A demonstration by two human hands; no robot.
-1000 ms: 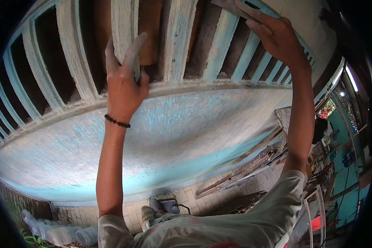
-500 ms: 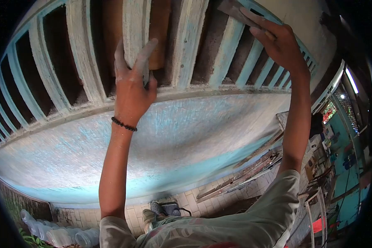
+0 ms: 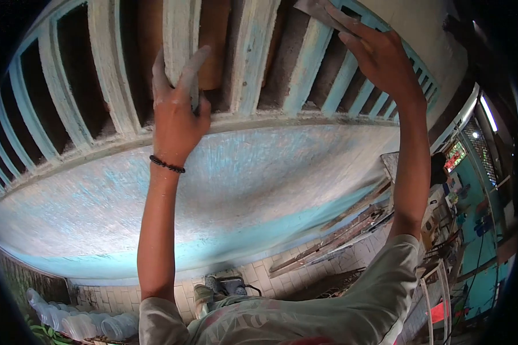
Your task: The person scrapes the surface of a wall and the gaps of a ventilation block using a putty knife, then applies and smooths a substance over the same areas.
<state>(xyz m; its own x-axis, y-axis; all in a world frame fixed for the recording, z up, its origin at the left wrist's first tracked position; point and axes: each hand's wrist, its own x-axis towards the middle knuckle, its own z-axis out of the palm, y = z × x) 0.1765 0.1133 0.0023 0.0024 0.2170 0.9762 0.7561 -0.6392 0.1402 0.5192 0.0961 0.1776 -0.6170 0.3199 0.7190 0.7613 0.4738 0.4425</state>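
Observation:
My left hand [image 3: 179, 109] is raised to a row of upright slats. Its fingers, coated in pale dust, straddle and grip the lower part of a worn whitish slat [image 3: 181, 34]. A dark bead bracelet [image 3: 167, 165] circles that wrist. Up at the right, my right hand [image 3: 383, 63] holds a flat scraper [image 3: 316, 10]. Fingers stretch along the tool, and its broad grey blade lies against the top of a blue-and-white slat [image 3: 309, 63]. Part of the handle is hidden by the hand.
Below the slats runs a ledge [image 3: 236, 122] over a wall [image 3: 213, 184] with patchy blue paint. Wooden strips [image 3: 328, 244] lean low at the right above the tiled floor [image 3: 293, 276]. Clear plastic containers [image 3: 77, 325] stand at lower left; a wooden frame [image 3: 437, 299] is at lower right.
The view has shifted slightly, so slats and both hands sit a little further left and higher. My left hand keeps its slat; the scraper stays in my right hand.

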